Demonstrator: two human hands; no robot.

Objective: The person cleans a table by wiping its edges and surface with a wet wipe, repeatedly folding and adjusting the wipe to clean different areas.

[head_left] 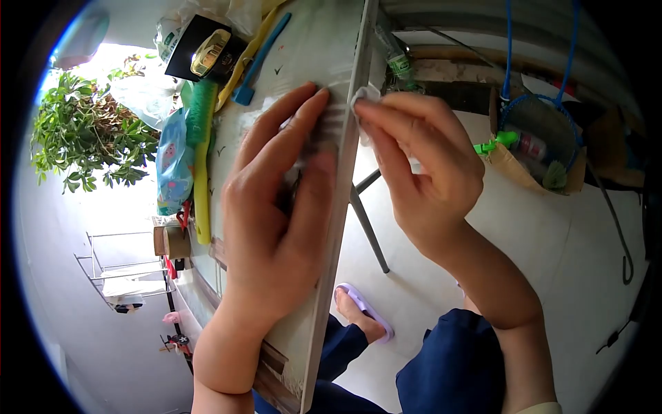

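My left hand (pixel 272 193) rests on the pale table top (pixel 303 41). Its fingers stretch toward the far end, and the thumb lies apart from them near the edge. What lies beneath the palm is hidden, and the area by the thumb tip is blurred. Just past the table's edge, my right hand (pixel 431 162) pinches a crumpled white tissue (pixel 365 96) between thumb and fingertips. The tissue sits against the table edge (pixel 349 131). Nearest the left fingertips lies a slim blue plastic tool (pixel 262 58).
Along the table's left side are a green-bristled brush (pixel 201 114) with a yellow handle, a blue patterned packet (pixel 175 165), a black box (pixel 205 48) and tape rolls (pixel 172 241). A leafy plant (pixel 93 131) stands beyond. Rightward are a plastic bottle (pixel 396 61) and a blue-rimmed basket (pixel 510 114).
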